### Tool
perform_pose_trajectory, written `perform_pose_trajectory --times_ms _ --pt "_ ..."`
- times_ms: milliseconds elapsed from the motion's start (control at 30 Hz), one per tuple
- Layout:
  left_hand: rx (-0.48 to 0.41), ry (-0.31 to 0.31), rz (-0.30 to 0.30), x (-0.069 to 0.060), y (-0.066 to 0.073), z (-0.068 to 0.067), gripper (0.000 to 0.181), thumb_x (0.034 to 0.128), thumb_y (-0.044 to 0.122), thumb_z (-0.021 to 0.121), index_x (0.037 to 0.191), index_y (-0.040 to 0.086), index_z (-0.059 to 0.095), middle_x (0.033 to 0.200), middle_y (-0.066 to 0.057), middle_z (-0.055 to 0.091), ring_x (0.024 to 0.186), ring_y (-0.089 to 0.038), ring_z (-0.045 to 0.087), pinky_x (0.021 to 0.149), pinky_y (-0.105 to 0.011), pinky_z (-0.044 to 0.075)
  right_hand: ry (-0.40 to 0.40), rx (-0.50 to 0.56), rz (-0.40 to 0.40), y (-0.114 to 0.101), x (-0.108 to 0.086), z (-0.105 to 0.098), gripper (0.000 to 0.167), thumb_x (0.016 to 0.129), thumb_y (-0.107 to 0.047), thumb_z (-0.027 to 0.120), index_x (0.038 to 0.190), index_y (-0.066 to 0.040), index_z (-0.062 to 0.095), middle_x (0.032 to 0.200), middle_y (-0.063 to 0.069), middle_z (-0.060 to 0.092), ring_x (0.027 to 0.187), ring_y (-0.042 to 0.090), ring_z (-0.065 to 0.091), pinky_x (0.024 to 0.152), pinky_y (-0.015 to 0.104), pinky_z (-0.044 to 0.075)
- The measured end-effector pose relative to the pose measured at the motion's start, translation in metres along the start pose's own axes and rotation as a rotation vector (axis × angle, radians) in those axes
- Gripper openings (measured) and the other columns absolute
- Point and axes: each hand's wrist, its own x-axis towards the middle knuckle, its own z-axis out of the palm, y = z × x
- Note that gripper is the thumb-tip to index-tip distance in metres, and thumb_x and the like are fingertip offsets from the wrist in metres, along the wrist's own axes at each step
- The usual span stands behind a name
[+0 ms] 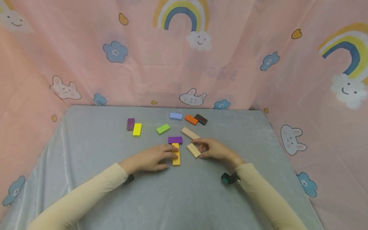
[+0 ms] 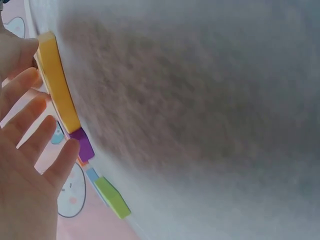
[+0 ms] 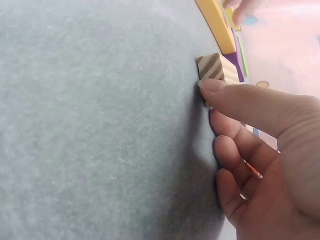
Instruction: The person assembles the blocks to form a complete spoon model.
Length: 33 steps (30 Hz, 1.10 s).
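My left hand (image 1: 155,157) lies with fairly straight, spread fingers, their tips over the yellow-orange block (image 1: 176,161); its thumb is apart from the block. That block's far end meets a purple block (image 1: 175,140) set crosswise, like a T. To the right, my right hand (image 1: 215,149) pinches a striped wooden block (image 1: 194,150) between thumb and index finger, thumb on the near end. In the right wrist view the thumb covers part of the striped block (image 3: 212,67), and the other fingers curl beside it. Just beyond the index finger lies a plain wooden block (image 1: 189,133).
Farther back on the grey cloth (image 1: 184,198) lie a green block (image 1: 163,129), a light blue one (image 1: 176,116), an orange one (image 1: 191,119) and a black one (image 1: 201,119). A dark purple block (image 1: 130,124) and a yellow block (image 1: 137,130) lie at left. A pink curtain (image 1: 143,80) hangs behind.
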Motion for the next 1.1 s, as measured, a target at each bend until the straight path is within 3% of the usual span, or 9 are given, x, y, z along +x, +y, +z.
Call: perform_pose_trajectory --times_ms 233,533,833,967,1033,1100 --pt "0.070 0.032 0.019 0.001 -0.008 -0.003 0.045 0.0955 0.030 0.064 0.139 0.024 0.056 0.154 0.002 0.047 0.145 -0.022 0.042 0.120 -0.045 0.037 -0.010 0.011 -0.019 0.000 0.003 0.000 0.062 0.083 -0.008 0.077 0.140 -0.019 0.055 0.090 0.004 0.062 0.082 0.014 0.054 0.071 0.023 0.046" --pt "0.073 0.031 0.033 0.002 -0.014 -0.002 0.040 0.0972 0.027 0.061 0.137 0.026 0.059 0.152 0.004 0.049 0.146 -0.021 0.041 0.121 -0.045 0.035 -0.004 0.008 -0.008 -0.001 0.001 -0.001 0.061 0.082 -0.010 0.078 0.138 -0.020 0.056 0.088 0.001 0.062 0.081 0.012 0.056 0.072 0.022 0.047" --pt "0.089 0.022 0.037 0.002 -0.017 -0.001 0.040 0.0980 0.026 0.059 0.138 0.027 0.058 0.154 0.005 0.047 0.146 -0.019 0.040 0.122 -0.042 0.035 0.080 -0.033 -0.010 0.003 -0.001 0.007 0.061 0.078 -0.018 0.083 0.134 -0.024 0.059 0.089 -0.003 0.062 0.083 0.013 0.055 0.075 0.024 0.046" --pt "0.092 0.009 0.027 0.002 -0.016 -0.002 0.041 0.0983 0.026 0.058 0.139 0.027 0.057 0.157 0.004 0.043 0.148 -0.019 0.038 0.122 -0.042 0.034 0.133 -0.012 -0.012 0.002 -0.005 0.013 0.063 0.075 -0.024 0.086 0.133 -0.024 0.060 0.110 -0.002 0.066 0.102 0.016 0.060 0.095 0.035 0.052" --pt "0.093 0.006 0.026 0.002 -0.016 -0.002 0.042 0.0984 0.025 0.058 0.140 0.027 0.056 0.158 0.003 0.041 0.148 -0.019 0.038 0.122 -0.042 0.034 0.163 -0.025 -0.036 -0.001 -0.008 0.016 0.065 0.074 -0.027 0.088 0.132 -0.023 0.060 0.123 -0.002 0.064 0.115 0.018 0.059 0.107 0.044 0.048" --pt "0.095 0.003 0.024 0.002 -0.016 -0.002 0.042 0.0985 0.025 0.057 0.141 0.027 0.056 0.159 0.003 0.039 0.148 -0.020 0.037 0.122 -0.043 0.034 0.189 -0.033 -0.061 -0.005 -0.010 0.020 0.065 0.073 -0.029 0.088 0.132 -0.022 0.061 0.130 -0.002 0.062 0.121 0.020 0.058 0.111 0.047 0.045"
